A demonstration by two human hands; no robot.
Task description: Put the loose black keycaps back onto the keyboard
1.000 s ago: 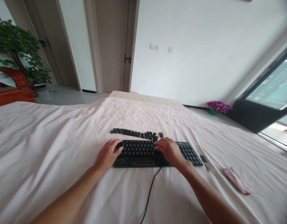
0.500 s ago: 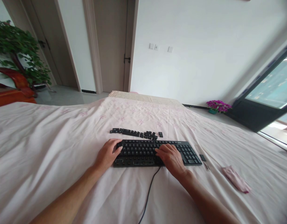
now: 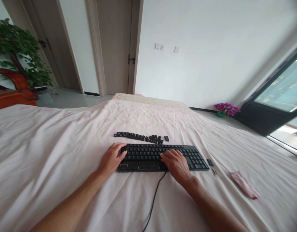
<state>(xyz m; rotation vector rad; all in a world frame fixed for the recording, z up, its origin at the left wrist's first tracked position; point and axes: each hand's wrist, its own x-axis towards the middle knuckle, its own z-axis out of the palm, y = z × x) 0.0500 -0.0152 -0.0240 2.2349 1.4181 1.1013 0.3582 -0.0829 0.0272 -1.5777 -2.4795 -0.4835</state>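
Black keyboard (image 3: 148, 156) lies flat on the bed (image 3: 54, 135). I see the left hand (image 3: 112, 159) with its grip curled around the left end, thumb on the keys. The right hand (image 3: 177, 162) rests on the right-centre keys; whether its grip pinches one, I cannot tell. Loose keycaps (image 3: 141, 137) lie just beyond.

Bright, soft daylight enters from the window (image 3: 281, 93) on the right and spreads evenly. The white wall (image 3: 211, 48) and the pale bed sheet (image 3: 54, 138) look light but show no glare. Shadows are faint, with only a thin soft one along the near edge of the keyboard (image 3: 148, 154), whose black keys show little detail. The wide lens bows the door frames (image 3: 95, 48) at far left and slants the window frame. The right edge and near right corner smear into blur, while the middle is fairly sharp.
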